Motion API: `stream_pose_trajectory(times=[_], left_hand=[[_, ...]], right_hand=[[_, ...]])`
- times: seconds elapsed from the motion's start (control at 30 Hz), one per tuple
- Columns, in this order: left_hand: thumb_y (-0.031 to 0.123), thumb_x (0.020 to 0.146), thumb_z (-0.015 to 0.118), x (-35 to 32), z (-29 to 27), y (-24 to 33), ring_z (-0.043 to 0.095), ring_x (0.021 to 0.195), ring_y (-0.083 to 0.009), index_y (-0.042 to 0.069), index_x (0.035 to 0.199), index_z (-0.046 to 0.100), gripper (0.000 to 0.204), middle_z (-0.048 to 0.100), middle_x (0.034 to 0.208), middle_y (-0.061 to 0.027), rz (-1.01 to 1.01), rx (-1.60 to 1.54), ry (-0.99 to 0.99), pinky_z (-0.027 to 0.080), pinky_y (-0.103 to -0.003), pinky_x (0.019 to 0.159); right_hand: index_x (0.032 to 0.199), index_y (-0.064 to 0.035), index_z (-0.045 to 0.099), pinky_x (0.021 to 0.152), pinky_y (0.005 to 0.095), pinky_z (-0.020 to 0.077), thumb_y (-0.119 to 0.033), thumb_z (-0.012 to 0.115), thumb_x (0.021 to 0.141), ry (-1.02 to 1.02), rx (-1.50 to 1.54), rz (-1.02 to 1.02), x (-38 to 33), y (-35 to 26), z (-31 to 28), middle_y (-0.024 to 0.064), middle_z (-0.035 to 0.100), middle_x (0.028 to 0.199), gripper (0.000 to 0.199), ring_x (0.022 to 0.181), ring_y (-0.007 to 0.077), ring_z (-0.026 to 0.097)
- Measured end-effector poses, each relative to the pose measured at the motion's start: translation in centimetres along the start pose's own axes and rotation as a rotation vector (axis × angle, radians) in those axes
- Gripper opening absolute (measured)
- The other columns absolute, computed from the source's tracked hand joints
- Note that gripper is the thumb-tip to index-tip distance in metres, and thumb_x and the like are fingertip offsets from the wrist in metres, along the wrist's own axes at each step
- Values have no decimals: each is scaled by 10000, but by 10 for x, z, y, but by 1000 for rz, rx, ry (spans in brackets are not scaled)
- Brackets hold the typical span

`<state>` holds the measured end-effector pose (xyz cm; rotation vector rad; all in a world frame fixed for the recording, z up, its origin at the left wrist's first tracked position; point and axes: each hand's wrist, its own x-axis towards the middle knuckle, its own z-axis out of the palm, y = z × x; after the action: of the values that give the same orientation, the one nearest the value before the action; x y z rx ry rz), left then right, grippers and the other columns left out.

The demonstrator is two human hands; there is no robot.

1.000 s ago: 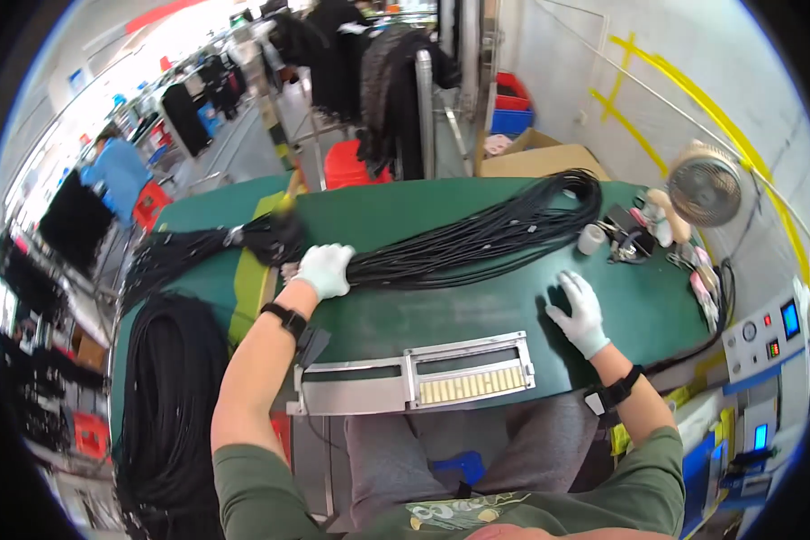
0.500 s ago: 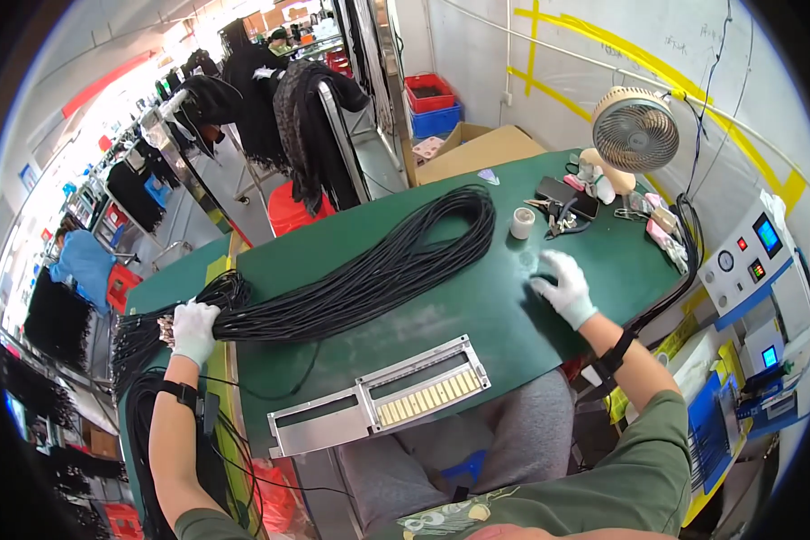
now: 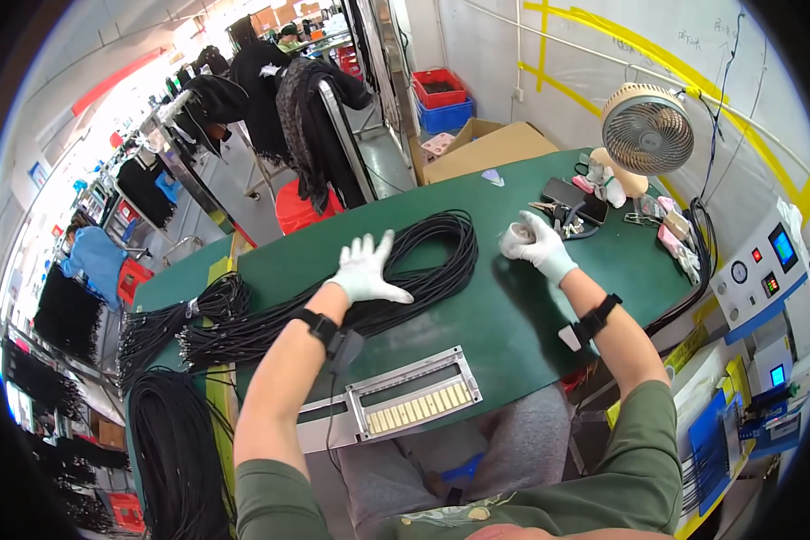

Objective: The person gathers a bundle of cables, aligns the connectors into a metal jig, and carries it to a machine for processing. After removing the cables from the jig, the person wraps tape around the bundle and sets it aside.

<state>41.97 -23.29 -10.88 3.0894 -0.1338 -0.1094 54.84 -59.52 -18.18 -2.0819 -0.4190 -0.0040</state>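
Note:
A long looped bundle of thin black cables (image 3: 450,270) lies across the green table. My left hand (image 3: 362,270), in a white glove, rests palm down over the bundle with its fingers spread. My right hand (image 3: 545,252), gloved too, curls its thumb and fingers round a small white cylinder (image 3: 515,241); whether this is a roll or a pot I cannot tell. Several cable ends with small metal tips (image 3: 189,346) lie at the left. A silver metal frame (image 3: 414,396) with a row of cream-coloured strips sits at the table's near edge.
Pliers (image 3: 574,222), a phone (image 3: 578,198) and scissors lie beyond my right hand. A fan (image 3: 648,130) stands at the far right, near a control box (image 3: 758,261). More black cable bundles (image 3: 175,450) lie at the left. An open cardboard box (image 3: 490,148) stands behind the table.
My left hand has let go of the cable ends and moved right, onto the bundle. My right hand has moved up and left and taken hold of the white cylinder. The bundle has shifted slightly.

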Motion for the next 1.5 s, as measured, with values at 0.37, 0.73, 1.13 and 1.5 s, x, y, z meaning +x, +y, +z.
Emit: stream_pose_trajectory(times=[0.37,0.73,1.13,1.5], left_hand=[[432,775,826,-56,4,82,542,1283,-344,48,1397,539,785,584,1350,-220,343,-589,386,430,-434,1060],[139,951,683,-137,-3,116,655,900,-130,-3,1096,618,213,684,1003,-64,3,-1571,137,547,-298,831],[153,934,682,-155,0,106,671,931,-177,-31,1107,659,253,681,996,-89,179,-1103,8,552,-307,846],[161,944,669,-105,41,90,650,1048,-281,-53,1073,647,251,639,1121,-174,-264,-1462,-19,536,-437,945]], right_hand=[[1581,1,158,1059,337,433,-104,906,708,-390,585,-72,-96,-93,4,108,601,1268,1154,1162,172,573],[1477,-14,387,958,298,496,-155,880,761,-638,794,170,-132,-123,29,51,623,1185,881,1067,137,609],[1249,-41,521,756,284,539,-189,862,761,-779,551,243,-151,-127,20,18,614,1045,613,858,128,620],[1235,-57,573,740,282,541,-184,868,749,-497,425,64,-67,-116,6,30,620,1060,583,879,135,625]])
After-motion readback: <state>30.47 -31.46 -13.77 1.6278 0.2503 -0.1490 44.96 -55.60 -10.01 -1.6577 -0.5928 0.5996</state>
